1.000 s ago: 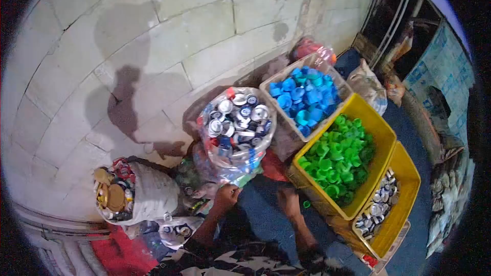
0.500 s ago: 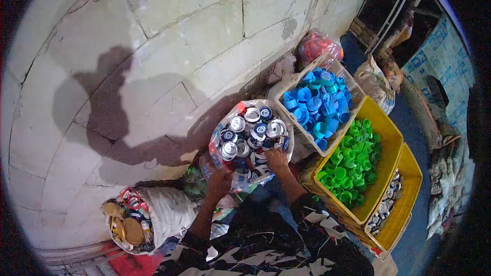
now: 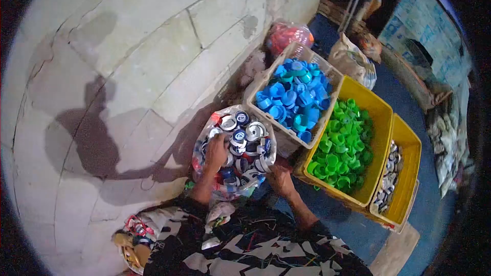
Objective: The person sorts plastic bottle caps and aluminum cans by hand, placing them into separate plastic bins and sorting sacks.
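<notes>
A round, plastic-lined container (image 3: 272, 149) full of white and dark blue caps (image 3: 238, 143) stands in front of me. My left hand (image 3: 217, 152) is over the left part of these caps, fingers down among them; what it grips, if anything, is hidden. At the container's right edge is my right hand (image 3: 280, 178), its fingers curled near the rim and too dark to make out. Beyond it to the right are a pale crate (image 3: 335, 77) of blue caps (image 3: 294, 97) and a yellow crate (image 3: 378, 174) of green caps (image 3: 342, 148).
Another yellow crate (image 3: 412, 174) with whitish caps is at the far right. A sack (image 3: 158, 220) with mixed items lies at lower left. Behind are a bag of red items (image 3: 290, 36), a pale sack (image 3: 353, 61) and a block wall (image 3: 169, 36) on the left.
My left hand has moved from the container's near rim up onto the caps. My right hand has drawn back from the caps to the right edge. The view has shifted.
</notes>
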Demonstrator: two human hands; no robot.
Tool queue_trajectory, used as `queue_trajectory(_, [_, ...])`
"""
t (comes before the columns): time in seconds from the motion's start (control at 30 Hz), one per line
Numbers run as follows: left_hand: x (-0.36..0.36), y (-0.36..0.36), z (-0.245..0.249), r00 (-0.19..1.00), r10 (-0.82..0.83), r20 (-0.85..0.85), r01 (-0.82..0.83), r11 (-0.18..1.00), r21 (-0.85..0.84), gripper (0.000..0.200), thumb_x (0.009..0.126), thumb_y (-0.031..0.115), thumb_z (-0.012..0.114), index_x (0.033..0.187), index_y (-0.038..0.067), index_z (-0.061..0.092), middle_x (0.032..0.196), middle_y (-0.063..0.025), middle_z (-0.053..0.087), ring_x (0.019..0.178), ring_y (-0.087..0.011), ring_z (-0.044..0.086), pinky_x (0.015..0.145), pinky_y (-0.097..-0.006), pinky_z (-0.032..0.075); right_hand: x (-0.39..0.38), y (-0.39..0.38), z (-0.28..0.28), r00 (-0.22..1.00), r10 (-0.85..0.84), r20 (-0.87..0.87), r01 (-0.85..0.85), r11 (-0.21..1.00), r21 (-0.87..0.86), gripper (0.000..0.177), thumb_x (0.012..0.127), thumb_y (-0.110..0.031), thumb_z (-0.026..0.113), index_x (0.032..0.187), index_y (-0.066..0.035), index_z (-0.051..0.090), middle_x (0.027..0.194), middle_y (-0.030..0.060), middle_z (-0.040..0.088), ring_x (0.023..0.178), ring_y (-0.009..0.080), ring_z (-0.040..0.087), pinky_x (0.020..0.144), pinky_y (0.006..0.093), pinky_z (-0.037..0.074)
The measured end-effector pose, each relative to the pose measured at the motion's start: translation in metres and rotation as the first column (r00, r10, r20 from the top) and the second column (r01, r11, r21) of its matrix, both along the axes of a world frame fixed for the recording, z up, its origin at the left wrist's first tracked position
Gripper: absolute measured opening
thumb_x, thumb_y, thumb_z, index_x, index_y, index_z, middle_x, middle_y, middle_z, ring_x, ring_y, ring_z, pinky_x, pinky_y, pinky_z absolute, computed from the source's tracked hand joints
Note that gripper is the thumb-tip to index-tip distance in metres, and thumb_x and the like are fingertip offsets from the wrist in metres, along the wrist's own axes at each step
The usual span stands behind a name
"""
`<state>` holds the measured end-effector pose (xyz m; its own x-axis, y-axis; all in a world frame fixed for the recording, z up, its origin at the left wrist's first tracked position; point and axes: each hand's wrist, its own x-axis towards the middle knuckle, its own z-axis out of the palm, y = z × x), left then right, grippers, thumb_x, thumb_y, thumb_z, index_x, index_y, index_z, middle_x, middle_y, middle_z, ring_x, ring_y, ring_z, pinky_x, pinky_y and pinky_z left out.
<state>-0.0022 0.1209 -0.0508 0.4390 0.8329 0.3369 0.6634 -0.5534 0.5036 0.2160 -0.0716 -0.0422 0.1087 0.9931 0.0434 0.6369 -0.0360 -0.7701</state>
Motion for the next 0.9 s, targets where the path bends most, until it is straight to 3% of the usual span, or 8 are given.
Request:
queue_trajectory(0.1, [0.018, 0.039, -0.006, 0.982, -0.042, -0.185, 0.031, 0.998, -0.062, 0.046, 0.077, -0.002, 0.055, 0.122, 0.004, 0.049, 0.108, -0.0236, 0.058, 0.091, -0.0428, 0.06, 0.075, -0.0491, 0.05, 0.004, -0.025, -0.005, 0.997, -0.079, -0.024, 0.08, 0.996, 0.03, 0.036, 0.078, -0.005, 0.066, 0.114, -0.001, 0.059, 0.1, 0.0207, 0.066, 0.095, 0.0375, 0.064, 0.081, 0.0418, 0.051])
queue_trajectory(0.17, [0.025, 0.055, -0.016, 0.979, -0.063, -0.192, 0.075, 0.995, 0.059, 0.043, 0.078, 0.0, 0.054, 0.121, 0.004, 0.049, 0.1, -0.0238, 0.062, 0.083, -0.0424, 0.063, 0.068, -0.05, 0.051, 0.007, -0.036, -0.003, 0.991, -0.132, -0.039, 0.133, 0.991, 0.024, 0.042, 0.079, -0.004, 0.065, 0.12, -0.002, 0.054, 0.096, 0.0204, 0.067, 0.091, 0.0372, 0.065, 0.078, 0.0425, 0.051])
queue_trajectory(0.27, [0.034, 0.065, -0.004, 0.904, -0.074, -0.422, -0.001, 0.985, -0.175, 0.041, 0.08, 0.002, 0.054, 0.12, 0.005, 0.048, 0.088, -0.0229, 0.065, 0.076, -0.0427, 0.064, 0.064, -0.0521, 0.051, 0.008, -0.047, 0.008, 0.979, -0.184, -0.088, 0.18, 0.982, -0.053, 0.053, 0.08, -0.004, 0.064, 0.129, -0.005, 0.046, 0.089, 0.0195, 0.068, 0.083, 0.0362, 0.067, 0.072, 0.0426, 0.052])
queue_trajectory(0.37, [0.032, 0.064, -0.013, 0.918, -0.043, -0.395, 0.011, 0.997, -0.082, 0.037, 0.079, 0.003, 0.055, 0.116, 0.006, 0.05, 0.077, -0.0216, 0.066, 0.071, -0.0425, 0.065, 0.061, -0.0528, 0.05, 0.011, -0.054, 0.01, 0.96, -0.267, -0.09, 0.257, 0.961, -0.106, 0.061, 0.081, -0.005, 0.065, 0.136, -0.007, 0.039, 0.086, 0.0187, 0.068, 0.078, 0.0352, 0.068, 0.068, 0.042, 0.053])
queue_trajectory(0.53, [0.026, 0.047, 0.003, 0.98, -0.098, -0.176, 0.1, 0.995, 0.002, 0.027, 0.072, -0.002, 0.059, 0.094, 0.012, 0.067, 0.1, -0.0178, 0.061, 0.086, -0.0363, 0.063, 0.072, -0.0437, 0.051, 0.004, -0.048, 0.048, 0.901, -0.409, -0.143, 0.355, 0.887, -0.295, 0.058, 0.08, -0.007, 0.066, 0.134, -0.01, 0.044, 0.086, 0.0185, 0.068, 0.078, 0.035, 0.067, 0.069, 0.042, 0.052])
queue_trajectory(0.63, [0.033, 0.044, 0.009, 0.994, -0.048, -0.095, 0.041, 0.997, -0.071, 0.028, 0.071, -0.004, 0.061, 0.095, 0.007, 0.068, 0.102, -0.0172, 0.061, 0.089, -0.0358, 0.063, 0.076, -0.0442, 0.05, 0.01, -0.046, 0.016, 0.974, -0.223, -0.046, 0.226, 0.97, 0.092, 0.053, 0.079, -0.006, 0.061, 0.13, -0.017, 0.052, 0.096, 0.0188, 0.065, 0.083, 0.0387, 0.064, 0.072, 0.0459, 0.052])
queue_trajectory(0.8, [0.051, 0.045, -0.005, 0.985, -0.154, -0.073, 0.153, 0.988, -0.022, 0.034, 0.067, 0.005, 0.069, 0.099, -0.004, 0.064, 0.12, -0.0305, 0.046, 0.109, -0.0445, 0.051, 0.092, -0.0457, 0.046, 0.013, -0.043, 0.001, 0.984, -0.18, 0.004, 0.18, 0.98, 0.083, 0.041, 0.074, -0.005, 0.06, 0.114, -0.015, 0.065, 0.094, 0.0171, 0.064, 0.086, 0.0367, 0.063, 0.071, 0.0434, 0.052])
queue_trajectory(0.9, [0.059, 0.041, -0.009, 0.97, -0.199, -0.139, 0.184, 0.977, -0.112, 0.036, 0.067, 0.005, 0.071, 0.101, -0.006, 0.064, 0.121, -0.0277, 0.045, 0.113, -0.0424, 0.049, 0.094, -0.0452, 0.044, 0.013, -0.044, 0.006, 0.978, -0.209, 0.008, 0.206, 0.97, 0.132, 0.039, 0.073, -0.006, 0.06, 0.111, -0.014, 0.066, 0.092, 0.0162, 0.063, 0.084, 0.0366, 0.063, 0.07, 0.0433, 0.052])
